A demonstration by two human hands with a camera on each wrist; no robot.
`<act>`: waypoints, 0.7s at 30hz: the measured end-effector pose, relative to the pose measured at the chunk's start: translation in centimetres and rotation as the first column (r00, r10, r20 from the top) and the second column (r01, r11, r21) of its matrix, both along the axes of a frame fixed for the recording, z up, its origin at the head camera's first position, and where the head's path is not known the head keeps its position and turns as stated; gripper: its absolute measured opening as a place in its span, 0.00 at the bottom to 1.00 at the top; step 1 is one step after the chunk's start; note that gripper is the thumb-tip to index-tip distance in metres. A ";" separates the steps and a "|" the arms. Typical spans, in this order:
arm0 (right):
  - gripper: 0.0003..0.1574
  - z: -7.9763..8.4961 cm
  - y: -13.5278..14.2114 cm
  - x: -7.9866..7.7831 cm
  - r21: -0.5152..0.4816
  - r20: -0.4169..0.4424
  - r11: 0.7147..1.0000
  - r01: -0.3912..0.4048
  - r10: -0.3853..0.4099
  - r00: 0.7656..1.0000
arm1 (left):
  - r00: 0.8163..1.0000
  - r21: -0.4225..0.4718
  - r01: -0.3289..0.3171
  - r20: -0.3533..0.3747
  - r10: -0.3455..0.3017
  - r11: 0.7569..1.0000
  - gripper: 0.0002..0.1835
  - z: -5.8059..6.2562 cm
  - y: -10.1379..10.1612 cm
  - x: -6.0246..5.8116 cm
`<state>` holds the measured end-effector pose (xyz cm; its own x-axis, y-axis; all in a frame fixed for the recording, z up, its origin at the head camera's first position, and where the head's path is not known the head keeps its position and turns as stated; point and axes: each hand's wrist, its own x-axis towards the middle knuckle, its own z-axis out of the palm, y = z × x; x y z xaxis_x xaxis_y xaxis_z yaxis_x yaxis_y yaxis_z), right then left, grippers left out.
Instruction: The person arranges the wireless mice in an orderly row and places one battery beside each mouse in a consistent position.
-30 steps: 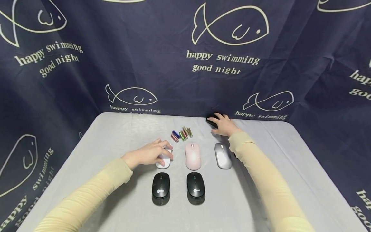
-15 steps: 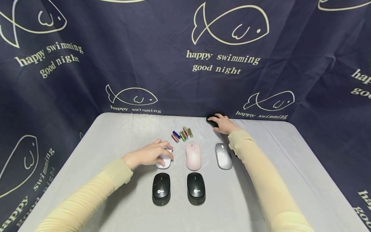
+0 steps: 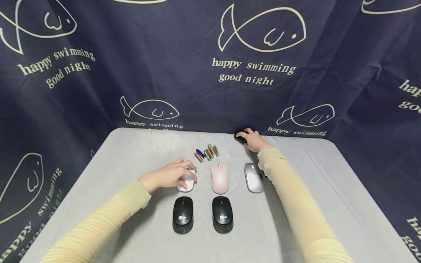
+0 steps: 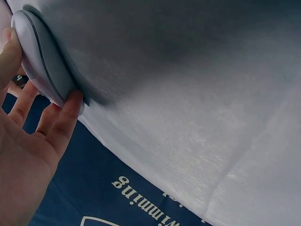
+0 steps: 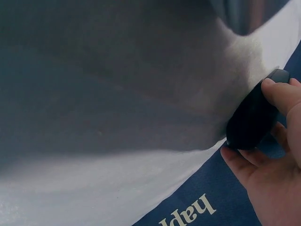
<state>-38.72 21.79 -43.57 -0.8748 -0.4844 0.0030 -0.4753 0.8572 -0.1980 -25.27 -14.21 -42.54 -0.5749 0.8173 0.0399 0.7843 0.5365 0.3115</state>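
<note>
My left hand (image 3: 169, 174) grips a white computer mouse (image 4: 47, 61) on the table, thumb on one side and fingers on the other. At the far table edge, my right hand (image 3: 254, 141) holds a black mouse (image 5: 251, 117) by its sides; the hand covers most of it in the head view. A pink mouse (image 3: 219, 178) lies just right of the left hand. Below the right hand sits a grey mouse (image 3: 253, 178), partly beside the right sleeve.
Two more black mice, one on the left (image 3: 182, 213) and one on the right (image 3: 222, 213), lie nearer the front. Several coloured batteries (image 3: 207, 152) are clustered behind the pink mouse. A dark blue printed curtain (image 3: 210, 91) hangs behind the pale table (image 3: 138, 153).
My right thumb has drawn in closer to the black mouse at the far edge. The left hand and the white mouse have stayed in place.
</note>
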 end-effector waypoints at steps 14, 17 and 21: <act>0.31 0.2 -0.1 0.3 0.029 0.076 0.998 0.053 -0.055 0.996 | 1.000 -0.012 -0.009 0.002 0.010 1.000 0.19 -0.1 0.0 0.2; 0.30 0.3 0.0 0.3 0.029 0.068 0.998 0.054 -0.056 0.996 | 1.000 -0.008 -0.006 -0.003 0.006 1.000 0.19 -0.1 0.0 0.1; 0.30 0.5 0.0 0.6 0.041 0.064 0.997 0.062 -0.065 0.996 | 1.000 -0.005 -0.005 -0.005 0.005 1.000 0.19 -0.1 0.0 0.1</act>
<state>-38.16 21.83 -43.09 -0.9016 -0.4263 -0.0730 -0.4068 0.8931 -0.1922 -25.18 -14.19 -42.61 -0.5784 0.8148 0.0384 0.7833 0.5417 0.3049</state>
